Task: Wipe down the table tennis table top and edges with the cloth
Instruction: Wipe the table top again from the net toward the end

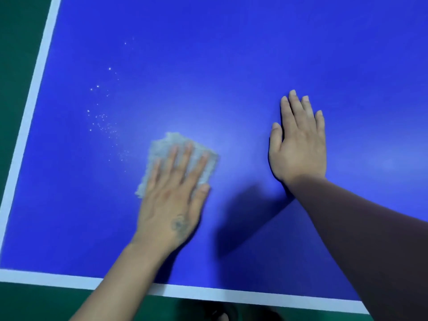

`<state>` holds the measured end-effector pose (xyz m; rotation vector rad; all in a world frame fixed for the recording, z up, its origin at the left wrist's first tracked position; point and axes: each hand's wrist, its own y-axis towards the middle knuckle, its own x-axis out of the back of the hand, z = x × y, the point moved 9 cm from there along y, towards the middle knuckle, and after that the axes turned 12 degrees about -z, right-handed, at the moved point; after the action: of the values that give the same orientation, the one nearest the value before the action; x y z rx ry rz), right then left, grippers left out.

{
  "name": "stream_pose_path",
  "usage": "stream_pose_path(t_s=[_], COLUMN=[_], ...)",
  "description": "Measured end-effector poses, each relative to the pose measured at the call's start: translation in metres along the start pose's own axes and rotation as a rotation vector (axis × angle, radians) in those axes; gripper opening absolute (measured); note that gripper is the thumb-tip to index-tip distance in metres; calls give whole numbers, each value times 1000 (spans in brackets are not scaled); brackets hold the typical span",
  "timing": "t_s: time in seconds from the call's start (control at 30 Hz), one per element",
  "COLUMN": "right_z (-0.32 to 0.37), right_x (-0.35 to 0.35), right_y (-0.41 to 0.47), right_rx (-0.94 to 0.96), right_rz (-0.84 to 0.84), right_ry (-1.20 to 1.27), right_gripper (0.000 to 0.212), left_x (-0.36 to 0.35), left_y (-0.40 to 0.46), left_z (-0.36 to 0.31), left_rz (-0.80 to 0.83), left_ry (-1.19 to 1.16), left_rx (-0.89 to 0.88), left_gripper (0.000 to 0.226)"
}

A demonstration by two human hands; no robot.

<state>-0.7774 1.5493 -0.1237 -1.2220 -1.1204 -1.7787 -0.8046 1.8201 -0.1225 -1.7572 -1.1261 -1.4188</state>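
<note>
The blue table tennis table (231, 54) fills the view, with white border lines along its left and near edges. A pale grey cloth (166, 144) lies flat on the top near the front left corner. My left hand (172, 195) presses on the cloth with straight, spread fingers and looks blurred. My right hand (298, 140) rests flat on the bare blue surface to the right of the cloth, fingers straight, a dark sleeve on its forearm. White specks (104, 121) are scattered on the top just left of and beyond the cloth.
The white left edge line (34, 93) and the near edge line (208, 293) meet at the front left corner. Green floor (16, 66) lies beyond both edges. A dark shape (203, 311) shows below the near edge.
</note>
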Motion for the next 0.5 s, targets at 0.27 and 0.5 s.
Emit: stream_pose_path(t_s=[0.27, 0.5], right_z=[1, 3], right_x=[0, 2], right_y=[-1, -1], right_rx=[6, -14], right_rz=[7, 22], right_ry=[-12, -10], right_gripper=[61, 62], left_x=[8, -21], left_y=[75, 67], left_z=[58, -65], left_rz=[-144, -185], left_ry=[22, -11], left_rx=[421, 86], left_gripper=[64, 58])
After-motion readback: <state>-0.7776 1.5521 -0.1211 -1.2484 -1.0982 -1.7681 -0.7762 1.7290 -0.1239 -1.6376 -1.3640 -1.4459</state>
